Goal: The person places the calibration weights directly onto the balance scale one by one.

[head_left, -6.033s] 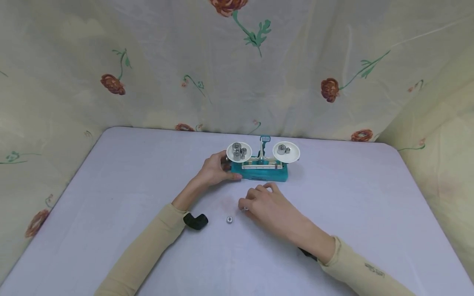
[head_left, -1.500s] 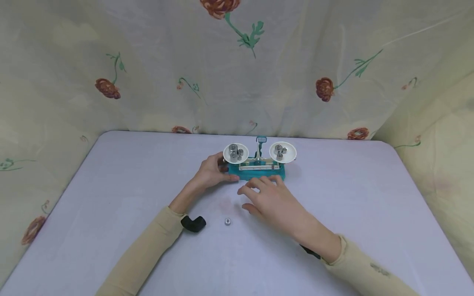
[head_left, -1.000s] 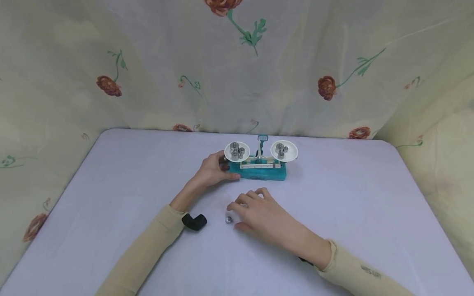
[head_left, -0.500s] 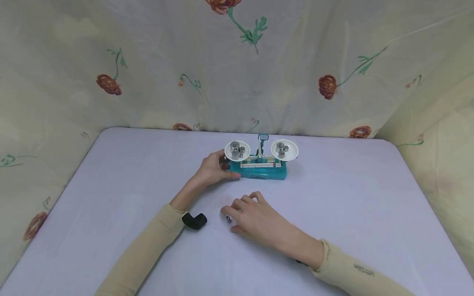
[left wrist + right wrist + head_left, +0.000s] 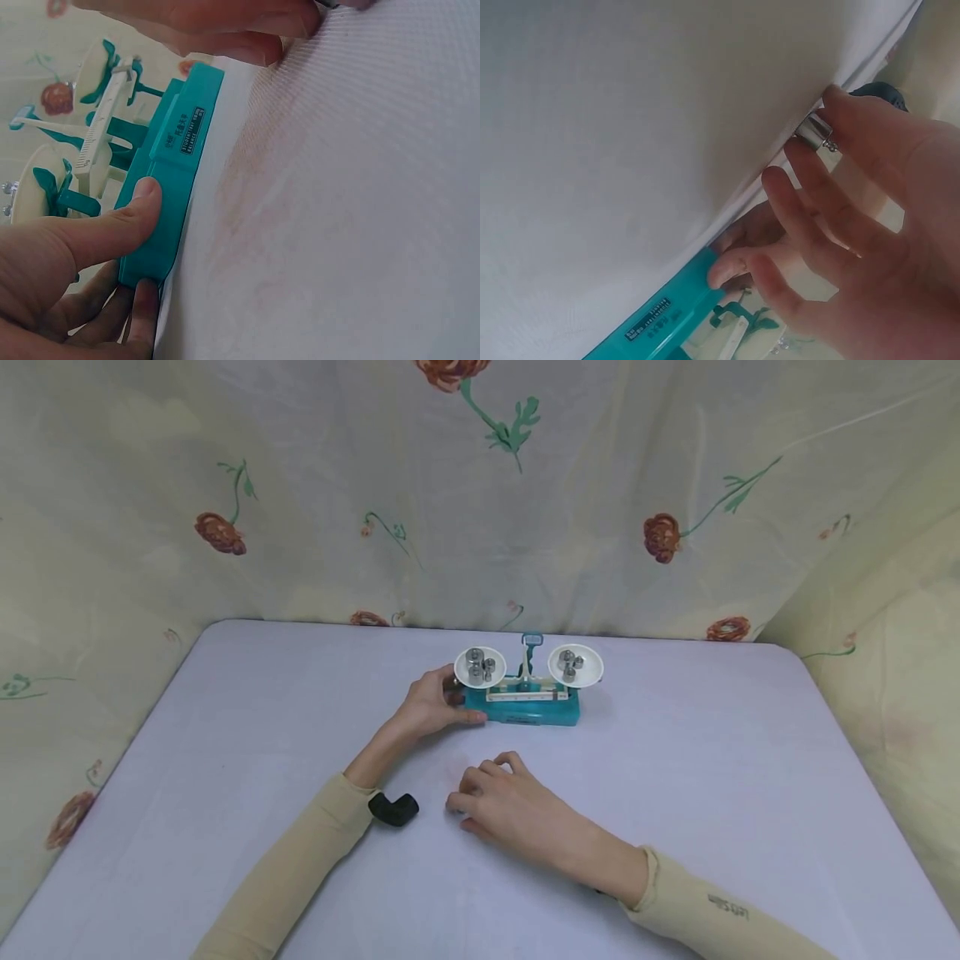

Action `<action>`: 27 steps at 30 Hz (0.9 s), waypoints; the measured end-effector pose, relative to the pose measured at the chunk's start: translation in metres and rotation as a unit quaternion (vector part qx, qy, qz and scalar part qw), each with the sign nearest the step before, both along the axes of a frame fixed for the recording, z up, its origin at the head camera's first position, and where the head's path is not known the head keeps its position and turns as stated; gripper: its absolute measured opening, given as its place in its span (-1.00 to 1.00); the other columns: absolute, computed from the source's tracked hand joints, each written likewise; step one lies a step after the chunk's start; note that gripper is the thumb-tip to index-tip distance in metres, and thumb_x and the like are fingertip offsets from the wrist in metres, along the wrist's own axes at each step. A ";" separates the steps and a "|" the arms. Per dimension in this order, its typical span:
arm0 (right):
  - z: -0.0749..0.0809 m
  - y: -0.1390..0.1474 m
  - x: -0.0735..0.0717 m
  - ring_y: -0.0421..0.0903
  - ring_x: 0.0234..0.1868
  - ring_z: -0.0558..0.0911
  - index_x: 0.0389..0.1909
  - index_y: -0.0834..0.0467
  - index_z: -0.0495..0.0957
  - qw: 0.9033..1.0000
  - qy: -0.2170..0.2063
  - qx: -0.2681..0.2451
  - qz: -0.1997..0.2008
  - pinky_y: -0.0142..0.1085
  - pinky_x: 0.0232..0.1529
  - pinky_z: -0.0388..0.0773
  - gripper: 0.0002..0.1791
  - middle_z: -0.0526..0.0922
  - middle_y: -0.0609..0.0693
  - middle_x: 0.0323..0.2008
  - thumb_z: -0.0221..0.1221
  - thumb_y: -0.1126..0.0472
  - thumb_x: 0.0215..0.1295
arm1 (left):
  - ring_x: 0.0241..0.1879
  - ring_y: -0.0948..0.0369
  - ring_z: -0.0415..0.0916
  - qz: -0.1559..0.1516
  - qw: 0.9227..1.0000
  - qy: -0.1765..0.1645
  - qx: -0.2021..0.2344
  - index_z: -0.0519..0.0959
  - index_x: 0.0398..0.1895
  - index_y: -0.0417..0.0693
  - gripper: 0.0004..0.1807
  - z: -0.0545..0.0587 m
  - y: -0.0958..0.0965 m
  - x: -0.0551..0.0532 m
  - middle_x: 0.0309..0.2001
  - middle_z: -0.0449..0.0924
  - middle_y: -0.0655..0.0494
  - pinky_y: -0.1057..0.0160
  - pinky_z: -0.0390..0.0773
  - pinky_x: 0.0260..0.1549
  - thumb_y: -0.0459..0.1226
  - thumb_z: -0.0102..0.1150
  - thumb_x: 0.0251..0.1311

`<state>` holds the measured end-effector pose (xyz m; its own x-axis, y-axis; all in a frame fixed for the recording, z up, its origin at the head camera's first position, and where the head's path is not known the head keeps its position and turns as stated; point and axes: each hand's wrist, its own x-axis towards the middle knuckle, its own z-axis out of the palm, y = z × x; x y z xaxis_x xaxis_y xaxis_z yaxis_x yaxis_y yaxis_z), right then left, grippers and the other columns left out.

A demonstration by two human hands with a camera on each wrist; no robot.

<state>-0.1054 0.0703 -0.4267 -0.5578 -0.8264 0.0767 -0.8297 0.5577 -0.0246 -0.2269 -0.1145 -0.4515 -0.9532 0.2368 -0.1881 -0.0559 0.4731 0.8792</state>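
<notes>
A teal balance scale (image 5: 534, 712) with two white pans stands towards the back of the table. My left hand (image 5: 429, 703) grips the left end of its base, thumb on the front face and other fingers behind, as the left wrist view shows. Several metal weights (image 5: 476, 673) sit in the left pan (image 5: 462, 668); three smaller weights (image 5: 569, 674) are in the right pan (image 5: 592, 668). In front of the scale, my right hand (image 5: 517, 810) pinches a small knobbed cylindrical weight (image 5: 814, 131) between thumb and finger, low at the tabletop. From the head view, the fingers mostly hide this weight.
A white cloth covers the table (image 5: 225, 760). Behind it and at both sides hangs a flowered curtain (image 5: 330, 568). A black wrist-camera piece (image 5: 393, 810) juts from the left sleeve, close to the right fingertips.
One more weight stands in the right pan than 6 seconds ago. My right hand has come back from near the scale and its fingers have closed around the weight on the table.
</notes>
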 end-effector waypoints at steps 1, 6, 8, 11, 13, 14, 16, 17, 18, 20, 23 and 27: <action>-0.001 0.000 0.000 -0.11 0.05 0.71 0.03 -0.15 0.71 1.000 0.001 0.001 0.000 0.01 0.26 0.56 -0.78 0.72 -0.14 -0.04 0.41 0.01 0.43 | 0.50 -0.12 0.51 0.000 1.000 -0.001 0.003 0.34 0.62 -0.07 -0.04 0.000 0.000 0.000 0.54 0.48 -0.15 -0.02 0.53 0.48 -0.32 0.63 0.14; -0.002 -0.001 0.000 -0.10 0.03 0.71 -0.01 -0.13 0.71 1.000 0.009 0.006 -0.002 0.03 0.24 0.55 -0.81 0.72 -0.13 -0.07 0.42 0.05 0.42 | 0.48 -0.12 0.53 0.000 1.000 -0.002 0.000 0.36 0.61 -0.06 -0.04 0.000 0.000 0.000 0.52 0.51 -0.16 -0.03 0.54 0.47 -0.31 0.64 0.14; -0.002 -0.001 0.000 -0.10 0.03 0.70 -0.01 -0.13 0.72 1.000 0.011 0.007 -0.003 0.03 0.24 0.55 -0.81 0.72 -0.13 -0.08 0.43 0.08 0.41 | 0.48 -0.12 0.53 0.001 1.000 -0.002 -0.002 0.36 0.61 -0.06 -0.04 0.000 0.000 0.000 0.52 0.51 -0.15 -0.03 0.54 0.47 -0.31 0.64 0.14; -0.002 -0.001 0.000 -0.10 0.02 0.70 0.00 -0.13 0.72 1.000 0.015 0.008 -0.002 0.03 0.25 0.55 -0.80 0.73 -0.13 -0.09 0.43 0.11 0.41 | 0.49 -0.12 0.52 0.002 1.000 0.000 -0.004 0.36 0.61 -0.07 -0.05 0.000 0.000 0.000 0.53 0.49 -0.15 -0.03 0.53 0.48 -0.31 0.64 0.14; -0.001 -0.001 0.000 -0.10 0.02 0.70 0.00 -0.13 0.73 1.000 0.017 0.010 -0.001 0.04 0.26 0.55 -0.80 0.73 -0.13 -0.10 0.42 0.11 0.41 | 0.50 -0.12 0.51 0.002 1.000 -0.001 -0.002 0.36 0.61 -0.07 -0.04 0.001 0.000 0.001 0.54 0.48 -0.14 -0.03 0.53 0.48 -0.31 0.64 0.14; 0.000 -0.001 0.000 -0.10 0.02 0.70 0.00 -0.13 0.73 1.000 0.017 0.011 0.000 0.04 0.26 0.55 -0.80 0.73 -0.13 -0.10 0.42 0.11 0.41 | 0.50 -0.11 0.50 0.002 1.000 -0.001 -0.001 0.36 0.61 -0.08 -0.04 0.001 0.000 0.001 0.55 0.47 -0.13 -0.02 0.53 0.48 -0.31 0.64 0.14; 0.001 0.000 0.000 -0.09 0.02 0.70 -0.01 -0.14 0.73 1.000 0.018 0.013 -0.002 0.05 0.27 0.54 -0.81 0.74 -0.13 -0.11 0.42 0.10 0.42 | 0.51 -0.11 0.50 0.003 1.000 -0.002 0.000 0.36 0.61 -0.08 -0.04 0.002 0.000 0.002 0.55 0.47 -0.12 -0.02 0.52 0.49 -0.31 0.64 0.14; 0.002 0.001 0.000 -0.09 0.02 0.70 -0.01 -0.14 0.73 1.000 0.019 0.014 -0.003 0.06 0.27 0.54 -0.81 0.74 -0.13 -0.11 0.42 0.11 0.41 | 0.51 -0.10 0.50 0.002 1.000 -0.002 0.002 0.36 0.61 -0.08 -0.04 0.002 0.000 0.002 0.55 0.47 -0.12 -0.02 0.52 0.49 -0.32 0.64 0.14; 0.003 0.001 -0.001 -0.09 0.02 0.70 -0.01 -0.14 0.73 1.000 0.020 0.014 -0.005 0.06 0.28 0.54 -0.81 0.74 -0.13 -0.11 0.42 0.11 0.41 | 0.51 -0.10 0.50 0.002 1.000 -0.002 0.002 0.36 0.61 -0.08 -0.04 0.002 0.000 0.002 0.55 0.47 -0.11 -0.02 0.52 0.49 -0.32 0.64 0.14; 0.005 0.003 -0.002 -0.08 0.01 0.70 -0.02 -0.13 0.73 1.000 0.022 0.013 -0.010 0.07 0.28 0.54 -0.82 0.74 -0.13 -0.12 0.42 0.11 0.42 | 0.50 -0.09 0.51 0.003 1.000 -0.002 0.003 0.37 0.60 -0.08 -0.05 0.002 0.000 0.002 0.54 0.48 -0.11 -0.02 0.52 0.49 -0.32 0.64 0.13; 0.008 0.006 -0.004 -0.07 0.01 0.70 -0.04 -0.13 0.73 1.000 0.025 0.007 -0.018 0.07 0.28 0.54 -0.85 0.74 -0.13 -0.12 0.41 0.11 0.43 | 0.49 -0.08 0.52 0.005 1.000 -0.002 0.002 0.37 0.60 -0.07 -0.05 0.002 0.001 0.001 0.54 0.49 -0.10 -0.01 0.52 0.49 -0.32 0.64 0.13; 0.010 0.010 -0.007 -0.06 0.01 0.70 -0.06 -0.14 0.73 0.999 0.021 -0.002 -0.025 0.09 0.29 0.54 -0.86 0.74 -0.13 -0.13 0.41 0.09 0.43 | 0.50 -0.08 0.50 0.007 1.000 -0.004 0.000 0.36 0.60 -0.06 -0.05 0.001 0.001 0.000 0.55 0.47 -0.09 0.00 0.51 0.50 -0.32 0.63 0.14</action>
